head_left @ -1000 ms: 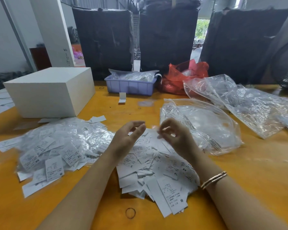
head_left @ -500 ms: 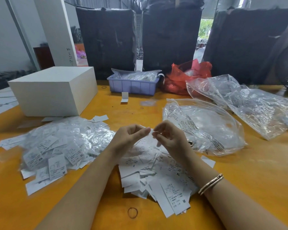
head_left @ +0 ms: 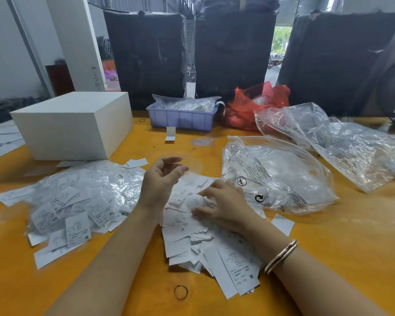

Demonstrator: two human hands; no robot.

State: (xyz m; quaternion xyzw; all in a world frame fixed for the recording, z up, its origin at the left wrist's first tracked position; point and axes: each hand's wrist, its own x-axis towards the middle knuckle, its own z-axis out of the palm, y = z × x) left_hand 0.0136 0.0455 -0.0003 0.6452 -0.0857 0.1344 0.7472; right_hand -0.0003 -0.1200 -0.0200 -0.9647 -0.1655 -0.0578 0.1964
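Observation:
A heap of loose white size labels lies on the orange table in front of me. To its left is a heap of labels packed in small clear bags. My left hand is raised over the table with curled fingers and pinches a small clear bag, which is faint and hard to see. My right hand is down on the loose heap, its fingers curled round one white label that shows blurred.
A white box stands at the left. A purple tray and a red bag are at the back. Large clear bags lie to the right. A rubber band lies near me. Black wrapped bales stand behind the table.
Both hands were together, working something small between the fingertips. The right hand has since dropped onto the loose labels and taken one, while the left stays raised.

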